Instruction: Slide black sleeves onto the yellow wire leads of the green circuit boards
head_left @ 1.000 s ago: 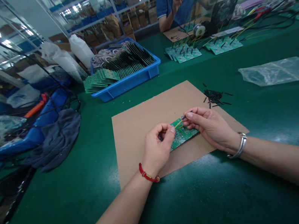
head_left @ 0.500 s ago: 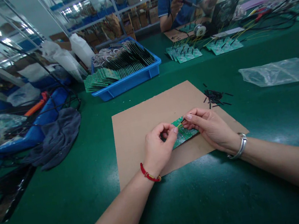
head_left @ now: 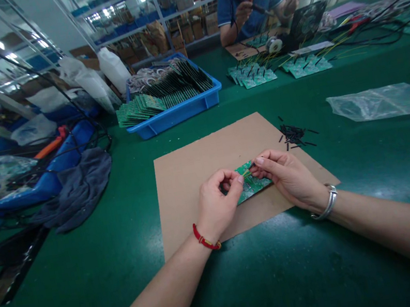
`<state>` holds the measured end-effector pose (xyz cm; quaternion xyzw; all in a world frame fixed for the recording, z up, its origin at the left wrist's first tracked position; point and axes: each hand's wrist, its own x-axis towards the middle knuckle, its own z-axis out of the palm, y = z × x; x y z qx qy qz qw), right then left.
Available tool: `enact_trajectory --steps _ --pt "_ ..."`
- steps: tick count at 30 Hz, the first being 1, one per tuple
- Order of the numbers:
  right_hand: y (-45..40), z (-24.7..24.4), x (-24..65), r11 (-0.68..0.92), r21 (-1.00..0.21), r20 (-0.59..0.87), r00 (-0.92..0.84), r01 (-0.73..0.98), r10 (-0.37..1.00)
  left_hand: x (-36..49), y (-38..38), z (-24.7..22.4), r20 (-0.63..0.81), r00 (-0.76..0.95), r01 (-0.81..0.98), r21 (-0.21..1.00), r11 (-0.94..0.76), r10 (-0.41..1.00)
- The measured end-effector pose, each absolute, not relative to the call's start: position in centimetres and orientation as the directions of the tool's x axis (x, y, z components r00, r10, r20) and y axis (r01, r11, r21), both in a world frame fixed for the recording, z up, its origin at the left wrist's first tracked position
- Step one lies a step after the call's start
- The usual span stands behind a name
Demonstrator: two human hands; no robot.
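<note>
A green circuit board (head_left: 252,188) lies on a brown cardboard sheet (head_left: 185,177), between my two hands. My left hand (head_left: 220,193), with a red bracelet at the wrist, pinches thin yellow-green wires (head_left: 246,173) over the board's left part. From the right, my right hand (head_left: 281,172) closes its fingertips on a small black tube (head_left: 251,165) at the other end of the wires. Just behind my right hand is a pile of short black tubes (head_left: 293,134), at the sheet's right edge.
A blue tray (head_left: 179,118) of stacked green boards stands at the back. More wired boards (head_left: 254,74) lie to its right, near a person (head_left: 231,13) across the table. A plastic bag (head_left: 385,101) is at right, a dark cloth (head_left: 80,187) at left.
The view has shifted very slightly. Both hands keep nearly the same pose over the board, and the wires between them lie a little differently.
</note>
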<state>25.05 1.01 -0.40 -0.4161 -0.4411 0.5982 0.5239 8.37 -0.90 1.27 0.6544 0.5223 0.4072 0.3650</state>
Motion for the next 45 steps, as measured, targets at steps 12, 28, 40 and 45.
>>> enact_trajectory --steps 12,28,40,45 --pt "0.9 -0.3 24.2 -0.031 -0.971 -0.004 -0.111 -0.237 0.994 8.0 -0.7 0.7 0.075 0.159 0.463 0.875 -0.141 0.985" --pt "0.5 -1.0 23.5 0.093 -0.978 0.109 -0.081 -0.185 0.991 5.5 0.7 2.5 -0.034 0.451 0.681 0.659 -0.320 0.892" --pt "0.3 0.1 23.6 0.305 -0.901 0.257 -0.186 0.309 0.948 6.8 0.1 2.1 0.016 0.361 0.580 0.779 -0.238 0.932" --pt "0.6 0.1 24.0 0.412 -0.859 0.333 -0.281 0.303 0.900 6.5 0.4 1.7 0.112 0.312 0.570 0.772 -0.280 0.943"
